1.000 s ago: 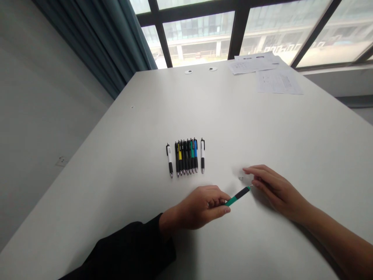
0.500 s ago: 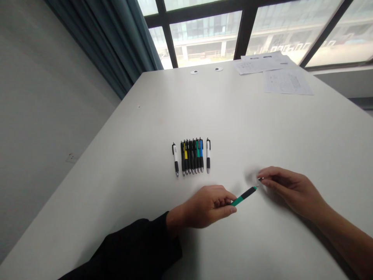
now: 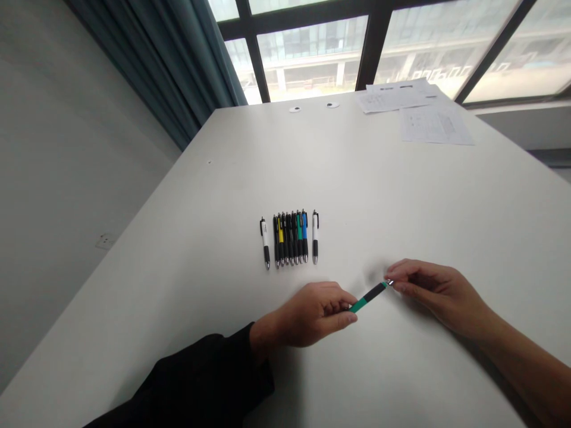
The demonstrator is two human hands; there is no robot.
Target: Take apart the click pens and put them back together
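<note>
My left hand (image 3: pixel 323 314) pinches the rear part of a green pen (image 3: pixel 368 299) with a black grip, held slanting up to the right. At the pen's front end, my right hand (image 3: pixel 428 288) holds a small silver pen tip (image 3: pixel 389 282) between thumb and fingers, up against the green end of the barrel. Beyond my left hand, several pens (image 3: pixel 289 239) lie side by side in a row, mostly black, with yellow, green and blue ones among them. One white pen (image 3: pixel 264 242) lies to their left and another white pen (image 3: pixel 316 236) to their right.
White table (image 3: pixel 223 196) under everything. Papers (image 3: pixel 437 123) lie at the far right, near the window. Two round cable-hole covers (image 3: pixel 295 109) are by the back edge. A dark curtain (image 3: pixel 165 59) hangs at the back left, beside a grey wall.
My right hand has brought the silver tip to the pen's front end, closing the small gap between them. My left hand keeps the same hold, and the view has shifted slightly.
</note>
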